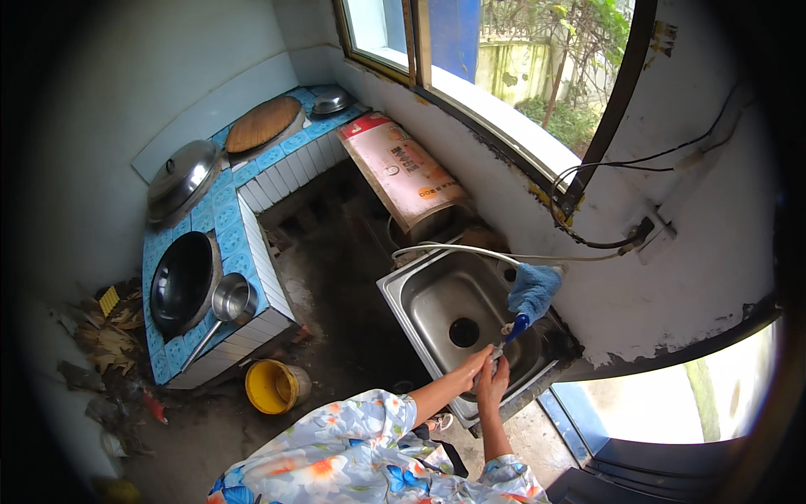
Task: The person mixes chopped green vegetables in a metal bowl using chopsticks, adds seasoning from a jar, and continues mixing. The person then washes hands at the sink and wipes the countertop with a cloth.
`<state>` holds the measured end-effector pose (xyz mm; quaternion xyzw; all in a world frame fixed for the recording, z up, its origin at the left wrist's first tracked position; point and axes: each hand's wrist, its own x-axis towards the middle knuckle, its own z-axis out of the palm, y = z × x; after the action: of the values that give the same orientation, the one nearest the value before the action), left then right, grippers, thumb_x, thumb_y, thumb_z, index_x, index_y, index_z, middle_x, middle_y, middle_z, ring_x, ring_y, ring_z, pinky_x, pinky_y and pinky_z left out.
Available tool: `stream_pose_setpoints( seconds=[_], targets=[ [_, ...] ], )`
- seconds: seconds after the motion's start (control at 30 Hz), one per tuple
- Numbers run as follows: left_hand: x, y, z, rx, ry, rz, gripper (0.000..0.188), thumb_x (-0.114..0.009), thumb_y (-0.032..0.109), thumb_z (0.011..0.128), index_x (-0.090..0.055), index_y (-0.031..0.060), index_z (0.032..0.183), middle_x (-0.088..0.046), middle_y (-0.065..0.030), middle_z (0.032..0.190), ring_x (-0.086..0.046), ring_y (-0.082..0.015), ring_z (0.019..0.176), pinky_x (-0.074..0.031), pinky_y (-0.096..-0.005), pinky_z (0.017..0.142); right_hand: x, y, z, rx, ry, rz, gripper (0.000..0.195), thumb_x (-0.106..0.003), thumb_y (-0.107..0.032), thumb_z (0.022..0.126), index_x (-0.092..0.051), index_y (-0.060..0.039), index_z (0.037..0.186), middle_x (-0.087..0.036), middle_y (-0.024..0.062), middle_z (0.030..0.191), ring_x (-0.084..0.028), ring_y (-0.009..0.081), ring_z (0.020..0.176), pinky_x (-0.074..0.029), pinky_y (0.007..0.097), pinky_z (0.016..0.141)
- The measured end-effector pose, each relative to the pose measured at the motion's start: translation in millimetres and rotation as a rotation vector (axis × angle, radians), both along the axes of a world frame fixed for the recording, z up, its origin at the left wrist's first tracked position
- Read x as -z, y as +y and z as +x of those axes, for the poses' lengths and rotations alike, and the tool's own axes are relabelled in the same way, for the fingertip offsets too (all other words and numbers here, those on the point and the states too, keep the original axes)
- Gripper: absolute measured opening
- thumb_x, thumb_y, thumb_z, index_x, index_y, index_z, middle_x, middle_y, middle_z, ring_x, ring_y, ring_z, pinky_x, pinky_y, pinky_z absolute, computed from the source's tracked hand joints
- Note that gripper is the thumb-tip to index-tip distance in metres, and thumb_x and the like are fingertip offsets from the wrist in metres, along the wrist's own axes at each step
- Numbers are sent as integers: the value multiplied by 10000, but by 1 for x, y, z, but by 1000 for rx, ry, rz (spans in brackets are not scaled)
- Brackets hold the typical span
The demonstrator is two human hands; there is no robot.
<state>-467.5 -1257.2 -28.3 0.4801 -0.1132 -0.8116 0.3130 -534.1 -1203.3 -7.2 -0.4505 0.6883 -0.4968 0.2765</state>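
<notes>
My left hand (475, 367) and my right hand (493, 383) meet over the near right part of a stainless steel sink (434, 302). They are together just below the blue spout end (517, 327) of a tap. A blue cloth (534, 291) is wrapped around the tap above that spout. Something pale and shiny shows at my fingertips; I cannot tell whether it is running water or a small object. The fingers overlap, so their grip is hidden. In the basin, a dark round drain (464, 332) lies to the left of my hands.
A white hose (453, 247) loops behind the sink. Left stands a blue-tiled stove (230, 236) with a black wok (181, 283), a steel ladle (233, 299) and a domed lid (182, 176). On the floor is a yellow bucket (277, 385). A printed cardboard sheet (406, 167) lies beneath the window.
</notes>
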Motion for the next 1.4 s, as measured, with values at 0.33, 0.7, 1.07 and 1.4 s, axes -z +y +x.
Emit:
stream_pose_setpoints(
  seconds=[0.33,0.7,1.07,1.4],
  targets=[
    [10,-1,-11,131,-407,-442,467,-411,376,928,-636,-18,818,-636,-137,723,-605,-225,676,-458,-359,626,32,-27,-2,206,-997,82,242,-540,-295,918,-600,-65,967,-623,44,893,-606,171,810,-498,299,714],
    [-1,-52,86,440,-413,-734,513,-447,436,910,-666,-23,852,-664,-203,783,-659,-264,766,-481,-378,682,39,-50,28,-32,-1480,208,267,-524,-300,917,-603,-78,1042,-627,82,1072,-589,246,1003,-476,408,874],
    [-36,-162,437,-389,-149,-198,351,-491,371,931,-616,50,861,-630,-62,716,-616,-168,589,-517,-325,534,-5,-179,180,-341,-128,576,295,-575,-312,886,-634,-35,969,-608,24,760,-577,114,654,-468,256,556],
    [-16,-200,563,-824,154,-217,260,-498,375,909,-549,142,807,-531,-39,651,-532,-193,535,-450,-321,459,-94,-389,503,-1153,122,27,363,-646,-212,834,-582,-171,1189,-467,79,1311,-478,226,1177,-448,424,901]
  ],
)
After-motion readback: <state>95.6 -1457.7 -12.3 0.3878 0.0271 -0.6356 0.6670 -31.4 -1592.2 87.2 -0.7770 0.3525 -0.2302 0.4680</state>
